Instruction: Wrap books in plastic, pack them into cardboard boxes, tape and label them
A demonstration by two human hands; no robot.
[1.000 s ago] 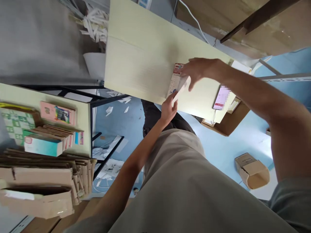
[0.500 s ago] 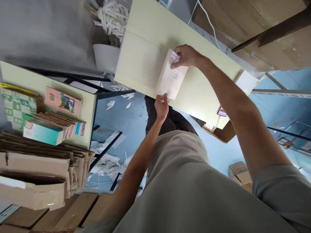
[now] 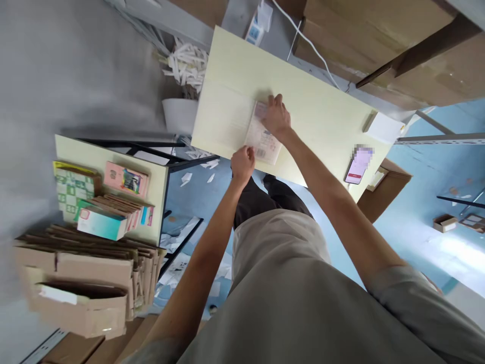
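A pale pinkish, flat block-shaped pack (image 3: 260, 135) lies on the cream tabletop (image 3: 314, 111). Printing and a barcode show on its upper face; whether it is a book or a box I cannot tell. My right hand (image 3: 277, 119) bends over its upper right part, fingers curled at the far edge and partly hidden. At the lower left corner my left hand (image 3: 243, 164) is closed in a pinch against the pack, its fingertips partly hidden. Left of the pack a thin pale sheet (image 3: 227, 108) lies flat on the table.
A phone (image 3: 356, 167) and a white box (image 3: 384, 127) are at the table's right end. Beyond the left edge stands a white bin (image 3: 180, 115) with paper strips. A lower-left table holds booklets (image 3: 127, 179) and boxes; folded cardboard (image 3: 94, 265) stands before it.
The pack has gone from tilted up in both hands to lying flat, barcode side up. My right hand has shifted down and left over it. The camera view has shifted.
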